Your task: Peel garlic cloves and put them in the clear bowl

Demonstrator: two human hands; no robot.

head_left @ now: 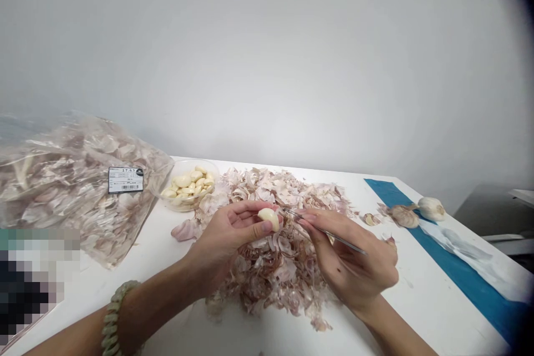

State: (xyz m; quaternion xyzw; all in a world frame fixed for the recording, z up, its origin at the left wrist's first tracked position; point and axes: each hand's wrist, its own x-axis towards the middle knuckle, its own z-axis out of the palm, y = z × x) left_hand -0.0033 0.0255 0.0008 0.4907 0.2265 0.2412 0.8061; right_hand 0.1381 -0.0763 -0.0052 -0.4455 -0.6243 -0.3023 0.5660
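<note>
Between the thumb and fingers of my left hand (233, 239) is a pale peeled garlic clove (269, 218). My right hand (352, 258) grips a thin metal tool (340, 238), its tip close to the clove's right side. A large heap of garlic skins (279, 272) lies beneath and behind both hands. Behind my left hand stands a clear round bowl (183, 206) holding several peeled cloves (194, 181).
On the left lies a clear plastic bag (89, 178) full of skins, with a label (125, 179). Garlic bulbs (431, 208) and a clear plastic sheet (467, 250) rest by a blue strip (444, 267) on the white table (403, 289). A wall rises behind.
</note>
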